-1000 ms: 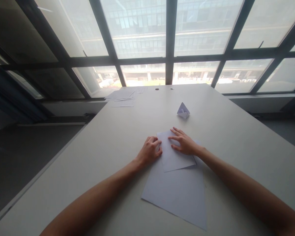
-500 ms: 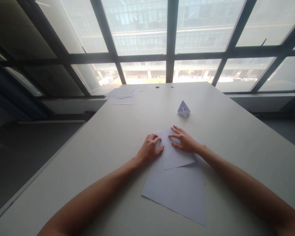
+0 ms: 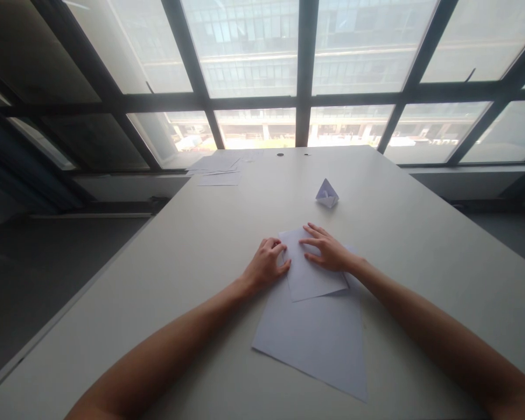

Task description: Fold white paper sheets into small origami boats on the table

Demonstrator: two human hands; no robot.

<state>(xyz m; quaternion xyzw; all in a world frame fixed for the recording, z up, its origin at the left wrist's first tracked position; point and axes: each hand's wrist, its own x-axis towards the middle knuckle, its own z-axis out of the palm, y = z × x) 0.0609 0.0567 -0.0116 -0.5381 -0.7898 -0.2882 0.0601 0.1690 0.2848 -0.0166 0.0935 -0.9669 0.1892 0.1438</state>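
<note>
A smaller white sheet of paper [image 3: 315,282], which looks folded, lies over a larger white sheet [image 3: 310,341] on the table. At the smaller sheet's left edge, my left hand [image 3: 269,261] has its fingers curled, with the thumb and index finger closed on that edge. My right hand [image 3: 326,249] rests flat on top of the same paper, fingers spread. Beyond my hands stands a small folded paper boat [image 3: 327,194]. Part of the paper's right side is hidden under my right hand and wrist.
Several loose paper sheets [image 3: 216,165] lie at the far left corner of the white table [image 3: 192,233]. Two small dark round spots, one of them a hole [image 3: 280,154], are near the far edge. Large framed windows rise behind the table, and a dark curtain [image 3: 21,169] hangs at left.
</note>
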